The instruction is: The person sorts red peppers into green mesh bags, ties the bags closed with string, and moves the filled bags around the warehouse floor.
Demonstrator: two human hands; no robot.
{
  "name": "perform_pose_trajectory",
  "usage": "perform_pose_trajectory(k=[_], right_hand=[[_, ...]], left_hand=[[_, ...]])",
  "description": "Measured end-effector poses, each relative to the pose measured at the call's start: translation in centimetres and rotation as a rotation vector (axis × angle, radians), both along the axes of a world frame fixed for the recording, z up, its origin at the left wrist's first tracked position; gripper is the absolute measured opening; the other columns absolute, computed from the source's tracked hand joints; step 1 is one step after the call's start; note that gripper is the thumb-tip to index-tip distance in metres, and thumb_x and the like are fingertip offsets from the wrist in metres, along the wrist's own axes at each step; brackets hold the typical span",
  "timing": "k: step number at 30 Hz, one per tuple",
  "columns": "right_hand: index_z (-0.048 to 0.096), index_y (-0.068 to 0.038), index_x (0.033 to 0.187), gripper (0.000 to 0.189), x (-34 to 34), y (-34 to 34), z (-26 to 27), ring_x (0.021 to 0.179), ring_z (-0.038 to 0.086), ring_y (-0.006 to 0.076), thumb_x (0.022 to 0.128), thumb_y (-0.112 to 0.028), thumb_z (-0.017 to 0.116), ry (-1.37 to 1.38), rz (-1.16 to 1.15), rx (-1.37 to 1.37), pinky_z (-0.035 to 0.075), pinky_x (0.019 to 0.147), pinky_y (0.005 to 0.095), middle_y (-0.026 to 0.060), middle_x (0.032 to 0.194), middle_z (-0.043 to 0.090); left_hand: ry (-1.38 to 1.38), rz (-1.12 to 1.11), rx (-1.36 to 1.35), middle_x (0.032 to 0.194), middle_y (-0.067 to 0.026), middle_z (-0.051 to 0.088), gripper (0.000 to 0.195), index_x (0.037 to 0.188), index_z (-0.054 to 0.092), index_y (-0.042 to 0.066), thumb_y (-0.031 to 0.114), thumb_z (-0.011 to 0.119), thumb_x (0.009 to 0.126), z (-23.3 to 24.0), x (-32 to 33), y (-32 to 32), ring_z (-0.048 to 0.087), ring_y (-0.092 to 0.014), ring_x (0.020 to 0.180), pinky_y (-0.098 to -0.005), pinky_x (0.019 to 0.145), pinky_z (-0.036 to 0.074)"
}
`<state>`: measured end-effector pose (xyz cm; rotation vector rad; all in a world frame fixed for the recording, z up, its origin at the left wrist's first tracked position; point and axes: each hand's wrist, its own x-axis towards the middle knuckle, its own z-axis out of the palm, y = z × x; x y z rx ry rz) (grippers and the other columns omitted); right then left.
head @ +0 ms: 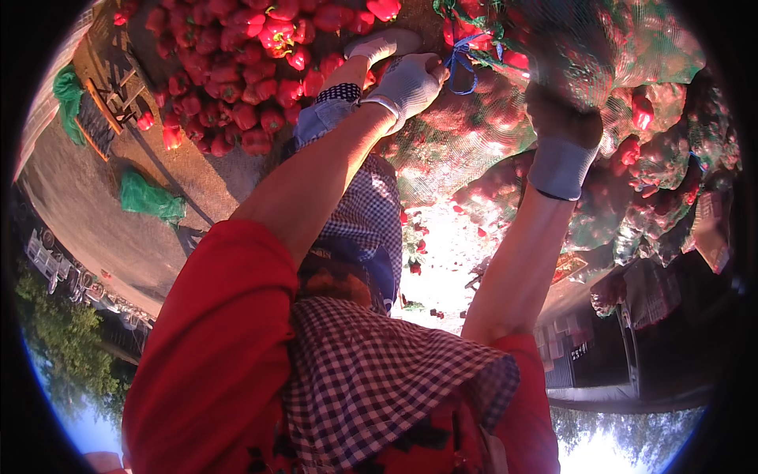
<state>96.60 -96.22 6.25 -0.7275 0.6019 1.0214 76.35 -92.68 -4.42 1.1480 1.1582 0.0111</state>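
Note:
My left hand (411, 86), in a whitish knit work glove, has its fingers curled. Its fingertips are right beside a blue string (465, 65) looped at the gathered mouth of a green mesh sack. Whether the string is pinched between them I cannot tell. Higher to the right, my right hand (565, 127) wears a glove with a dark palm and grips a bulging green mesh sack (571, 53), blurred by motion. Below the string lies another mesh sack (468, 139) filled with red bell peppers. A heap of loose red bell peppers (237, 77) lies left of my left hand.
Several more filled mesh sacks (657, 166) crowd the right side. A leg with a denim cuff (320, 118) extends beside the heap. Green netting (151, 198) lies on the ground at left, near a wooden-framed object (106, 115). Gingham cloth (379, 379) hangs below my arms.

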Motion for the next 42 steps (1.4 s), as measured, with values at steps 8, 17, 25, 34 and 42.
perform_pose_trajectory(k=[8, 17, 25, 34, 42], right_hand=[[0.057, -0.003, 0.117, 0.04, -0.7, -0.5, 1.1, 0.108, 0.056, 0.035, 0.091, -0.027, 0.038, -0.075, -0.066, -0.071, 0.043, 0.096, 0.0554, 0.0167, 0.115, 0.06], [0.052, -0.001, 0.122, 0.043, -3.4, -4.1, 0.8, 0.121, 0.045, 0.0339, 0.089, -0.026, 0.038, -0.093, -0.16, -0.096, 0.034, 0.103, 0.0532, 0.0179, 0.127, 0.051], [0.046, 0.0, 0.128, 0.05, -4.8, -8.6, -2.2, 0.124, 0.044, 0.0318, 0.083, -0.02, 0.051, -0.125, -0.212, 0.187, 0.029, 0.107, 0.0518, 0.0163, 0.132, 0.049], [0.05, -0.008, 0.125, 0.042, -7.0, -10.9, -16.6, 0.098, 0.062, 0.0235, 0.085, -0.017, 0.06, -0.46, 0.235, -0.533, 0.05, 0.081, 0.0381, 0.011, 0.104, 0.065], [0.052, -0.011, 0.111, 0.028, -7.4, -7.3, -12.7, 0.05, 0.057, 0.0201, 0.089, -0.027, 0.055, -0.134, 0.43, -0.955, 0.041, 0.038, 0.03, 0.0085, 0.076, 0.062]], left_hand=[[-0.032, 0.012, -0.102, 0.071, -0.006, 0.059, 0.021, 0.088, 0.06, 0.002, 0.022, 0.055, 0.09, 2.7, -0.1, 0.3, 0.054, -0.015, 0.068, -0.0319, 0.064, 0.042], [-0.056, 0.092, -0.425, 0.077, 0.0015, 0.056, 0.018, 0.088, 0.059, 0.001, 0.017, 0.052, 0.093, 5.2, 1.9, 2.1, 0.05, -0.008, 0.07, -0.0245, 0.063, 0.041], [-0.056, 0.014, -0.363, 0.075, 0.0009, 0.056, 0.016, 0.086, 0.058, 0.001, 0.014, 0.051, 0.093, 3.0, 2.4, 0.9, 0.048, -0.008, 0.068, -0.0244, 0.062, 0.039], [-0.077, -0.086, -0.202, 0.09, -0.0076, 0.066, 0.025, 0.106, 0.061, 0.0, 0.01, 0.045, 0.091, 1.5, 3.1, 0.5, 0.055, -0.009, 0.082, -0.0249, 0.074, 0.044], [0.029, -0.148, -0.18, 0.079, -0.0157, 0.065, 0.023, 0.099, 0.062, 0.0, 0.013, 0.048, 0.086, -0.2, 2.6, 0.0, 0.062, -0.02, 0.075, -0.0335, 0.068, 0.047]])
